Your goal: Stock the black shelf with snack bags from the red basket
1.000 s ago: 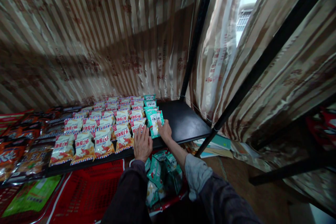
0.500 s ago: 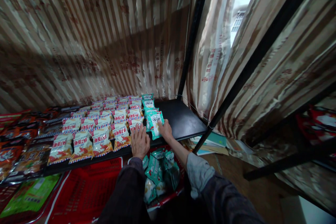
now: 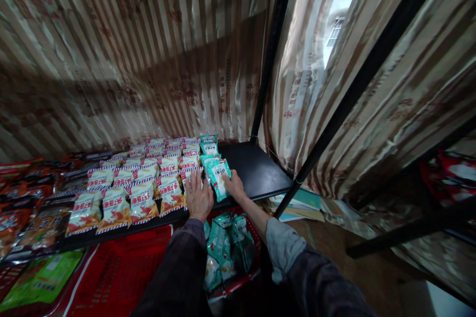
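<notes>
My right hand (image 3: 234, 185) grips the right side of a teal and white snack bag (image 3: 218, 178) at the front of the black shelf (image 3: 256, 168). Behind that bag, more teal bags (image 3: 209, 148) run in a column toward the back. With its fingers stretched out, my left hand (image 3: 200, 199) lies over the front of the white snack bags (image 3: 170, 190) with striped edges, just left of the teal bag. Several rows of these white bags cover the middle of the shelf.
Below the shelf, a red basket (image 3: 254, 273) holds several teal bags. Left of it lies a red crate (image 3: 126, 262), beside a green packet (image 3: 42, 277). Dark and orange packets (image 3: 40, 218) fill the shelf's left end. A black post (image 3: 316, 153) rises at the right, with papers (image 3: 297, 205) underneath.
The teal bag in my right hand has shifted slightly left and down, its top now leaning left. My left hand stays in nearly the same place, fingers outstretched.
</notes>
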`<state>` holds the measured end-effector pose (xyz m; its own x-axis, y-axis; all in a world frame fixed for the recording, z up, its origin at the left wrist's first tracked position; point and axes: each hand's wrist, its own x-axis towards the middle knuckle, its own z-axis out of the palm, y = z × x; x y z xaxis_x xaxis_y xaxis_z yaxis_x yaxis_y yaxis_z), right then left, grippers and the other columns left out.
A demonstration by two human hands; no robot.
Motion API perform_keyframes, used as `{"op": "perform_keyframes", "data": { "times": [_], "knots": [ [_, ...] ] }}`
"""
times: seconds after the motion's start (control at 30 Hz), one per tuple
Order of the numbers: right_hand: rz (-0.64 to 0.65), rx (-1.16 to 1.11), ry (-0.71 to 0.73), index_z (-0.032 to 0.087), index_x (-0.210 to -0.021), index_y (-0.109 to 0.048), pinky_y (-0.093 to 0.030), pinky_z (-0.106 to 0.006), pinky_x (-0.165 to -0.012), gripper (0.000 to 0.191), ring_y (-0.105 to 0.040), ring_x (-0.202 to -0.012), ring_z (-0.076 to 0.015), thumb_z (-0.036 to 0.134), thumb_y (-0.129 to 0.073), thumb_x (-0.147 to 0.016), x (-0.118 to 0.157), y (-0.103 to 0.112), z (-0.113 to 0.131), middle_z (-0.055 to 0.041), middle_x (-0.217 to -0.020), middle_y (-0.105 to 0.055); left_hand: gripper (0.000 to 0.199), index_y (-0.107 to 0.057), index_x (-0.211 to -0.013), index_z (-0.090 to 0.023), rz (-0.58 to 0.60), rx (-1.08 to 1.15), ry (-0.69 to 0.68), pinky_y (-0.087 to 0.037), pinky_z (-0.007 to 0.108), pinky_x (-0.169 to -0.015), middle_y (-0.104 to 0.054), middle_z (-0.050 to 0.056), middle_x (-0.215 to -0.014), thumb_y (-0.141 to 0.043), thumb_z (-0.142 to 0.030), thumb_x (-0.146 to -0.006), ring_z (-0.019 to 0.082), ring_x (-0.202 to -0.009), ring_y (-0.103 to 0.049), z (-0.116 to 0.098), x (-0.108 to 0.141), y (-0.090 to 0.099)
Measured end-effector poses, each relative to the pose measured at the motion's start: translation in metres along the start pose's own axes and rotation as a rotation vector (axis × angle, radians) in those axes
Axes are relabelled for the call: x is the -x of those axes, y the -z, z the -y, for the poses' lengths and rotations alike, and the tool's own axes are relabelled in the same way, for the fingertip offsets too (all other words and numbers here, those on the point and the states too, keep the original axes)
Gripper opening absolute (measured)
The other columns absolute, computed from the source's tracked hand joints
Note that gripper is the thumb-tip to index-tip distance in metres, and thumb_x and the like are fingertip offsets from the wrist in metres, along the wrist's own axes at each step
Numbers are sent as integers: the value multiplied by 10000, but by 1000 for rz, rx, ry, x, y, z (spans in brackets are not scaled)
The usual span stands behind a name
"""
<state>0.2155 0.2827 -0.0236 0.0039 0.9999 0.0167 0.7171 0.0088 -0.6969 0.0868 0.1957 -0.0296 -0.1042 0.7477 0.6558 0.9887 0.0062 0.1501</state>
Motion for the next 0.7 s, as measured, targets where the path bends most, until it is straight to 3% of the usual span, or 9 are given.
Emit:
{"op": "perform_keyframes", "data": {
  "times": [0.27, 0.43, 0.7],
  "knots": [
    [-57, 16, -8, 114, -1095, -528, -410, -282, -813, 373, -595, -1033, -245, 406, -372, -923, 2, -4, 9, -162, -1084, -640, 341, -617, -1131, -157, 12, 0, 0, -164, 507, -1137, -311, 123, -1481, -449, -266, -855, 283, -1404, -159, 2, -1, -2],
    [-79, 26, 5, 134, -1115, -506, -404, -278, -817, 363, -600, -1028, -239, 414, -375, -926, 5, -10, 20, -145, -1065, -648, 360, -606, -1154, -142, 18, 2, 1, -160, 510, -1140, -302, 124, -1484, -435, -270, -865, 284, -1406, -151, 2, 0, -1],
    [-87, 58, -35, 140, -1126, -461, -406, -292, -770, 357, -625, -985, -242, 418, -330, -945, 10, -16, 27, -139, -1035, -665, 466, -475, -1305, -76, 11, -2, -18, -191, 501, -1134, -342, 152, -1460, -393, -239, -876, 275, -1402, -174, 3, 1, -6]
  ]
}}
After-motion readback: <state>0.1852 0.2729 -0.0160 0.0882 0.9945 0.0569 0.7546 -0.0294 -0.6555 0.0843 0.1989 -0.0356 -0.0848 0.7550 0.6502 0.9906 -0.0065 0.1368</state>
